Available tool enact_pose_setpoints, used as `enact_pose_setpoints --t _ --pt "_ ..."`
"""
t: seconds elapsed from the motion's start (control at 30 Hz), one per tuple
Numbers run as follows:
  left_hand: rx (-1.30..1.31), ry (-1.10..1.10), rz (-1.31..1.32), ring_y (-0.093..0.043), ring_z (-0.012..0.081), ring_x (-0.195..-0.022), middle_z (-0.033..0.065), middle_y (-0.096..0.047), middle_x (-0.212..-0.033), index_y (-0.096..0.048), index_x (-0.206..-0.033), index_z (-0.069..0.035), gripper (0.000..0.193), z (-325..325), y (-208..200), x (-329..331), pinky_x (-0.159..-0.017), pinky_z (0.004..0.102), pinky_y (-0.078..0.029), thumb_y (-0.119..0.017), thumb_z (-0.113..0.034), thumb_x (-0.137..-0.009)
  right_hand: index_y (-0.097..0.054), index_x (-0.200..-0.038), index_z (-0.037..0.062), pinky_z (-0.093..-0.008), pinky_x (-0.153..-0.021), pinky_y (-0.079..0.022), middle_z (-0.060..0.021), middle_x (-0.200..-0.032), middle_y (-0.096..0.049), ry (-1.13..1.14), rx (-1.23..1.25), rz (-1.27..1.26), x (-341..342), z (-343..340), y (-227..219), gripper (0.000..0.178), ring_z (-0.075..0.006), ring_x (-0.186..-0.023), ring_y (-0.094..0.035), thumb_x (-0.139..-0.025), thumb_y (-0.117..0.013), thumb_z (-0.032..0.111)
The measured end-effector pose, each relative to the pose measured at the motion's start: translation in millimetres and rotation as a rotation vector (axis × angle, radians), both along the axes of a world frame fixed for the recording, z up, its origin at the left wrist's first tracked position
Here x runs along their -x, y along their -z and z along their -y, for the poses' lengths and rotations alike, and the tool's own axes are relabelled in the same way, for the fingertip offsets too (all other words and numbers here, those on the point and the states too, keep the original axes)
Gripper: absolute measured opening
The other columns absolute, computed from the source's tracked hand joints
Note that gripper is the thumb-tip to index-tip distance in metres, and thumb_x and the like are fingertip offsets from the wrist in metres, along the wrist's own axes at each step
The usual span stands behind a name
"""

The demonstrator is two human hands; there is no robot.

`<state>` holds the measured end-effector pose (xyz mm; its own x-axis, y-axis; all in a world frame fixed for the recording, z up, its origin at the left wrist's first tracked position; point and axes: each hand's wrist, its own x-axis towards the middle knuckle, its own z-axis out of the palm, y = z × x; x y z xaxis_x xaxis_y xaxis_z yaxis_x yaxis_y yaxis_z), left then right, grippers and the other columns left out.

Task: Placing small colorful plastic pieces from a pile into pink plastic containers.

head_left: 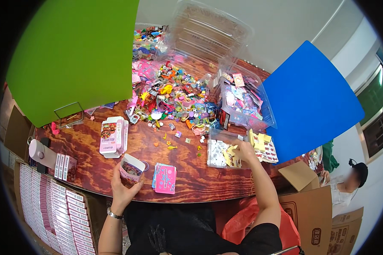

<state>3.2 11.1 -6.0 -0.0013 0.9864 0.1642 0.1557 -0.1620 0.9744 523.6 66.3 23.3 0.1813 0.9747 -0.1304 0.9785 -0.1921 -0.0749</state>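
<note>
At the near edge of the table my left hand [122,190] is wrapped round a small open carton [132,166], tilted with its mouth up and printed contents showing inside. My right hand [244,151] reaches down into a clear plastic tray [208,163] at the right. Its fingers are drawn together among small yellow sheets [232,156]; what they pinch is hidden. White patterned sheets [217,153] fill the tray's left part. Between my hands lies a stack of pink and blue cards [165,179]. Flattened pink cartons [114,138] are piled beyond my left hand.
A heap of small colourful toys [174,95] covers the back middle. Right of it stands a clear bin of packets [242,100]. Green [78,55] and blue [312,100] panels flank the table. Filled cartons [57,208] stand lower left; another person [347,187] is at far right.
</note>
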Motion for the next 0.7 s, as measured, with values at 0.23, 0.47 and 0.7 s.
enact_pose_setpoints --t 0.23,0.47,0.7 --pt "-0.026 -0.008 -0.025 -0.061 0.0212 -0.111 0.0132 -0.061 -0.121 -0.045 -0.138 0.002 0.081 0 -2 0 -0.097 0.0363 -0.050 -0.088 -0.014 -0.071 -0.069 -0.118 0.0101 -0.0409 -0.075 -0.055 -0.0144 -0.091 -0.075 -0.105 -0.041 -0.193 -5 -2 -9 0.034 -0.0280 -0.083 -0.072 -0.086 -0.071 0.018" --pt "-0.026 0.007 -0.051 -0.062 0.0203 -0.110 0.0127 -0.062 -0.120 -0.046 -0.138 0.001 0.080 2 -8 -5 -0.095 0.0352 -0.051 -0.088 -0.013 -0.071 -0.068 -0.112 0.0042 -0.0394 -0.075 -0.055 -0.0145 -0.092 -0.074 -0.152 0.097 -0.355 53 -8 4 0.038 -0.0272 -0.084 -0.071 -0.085 -0.076 0.029" --pt "-0.032 0.007 -0.060 -0.063 0.0207 -0.109 0.0129 -0.063 -0.120 -0.046 -0.138 0.001 0.079 4 -9 1 -0.094 0.0350 -0.052 -0.087 -0.013 -0.072 -0.068 -0.098 0.0019 -0.0410 -0.073 -0.053 -0.0148 -0.093 -0.074 -0.130 -0.007 -0.328 45 -12 20 0.039 -0.0277 -0.084 -0.070 -0.080 -0.081 0.034"
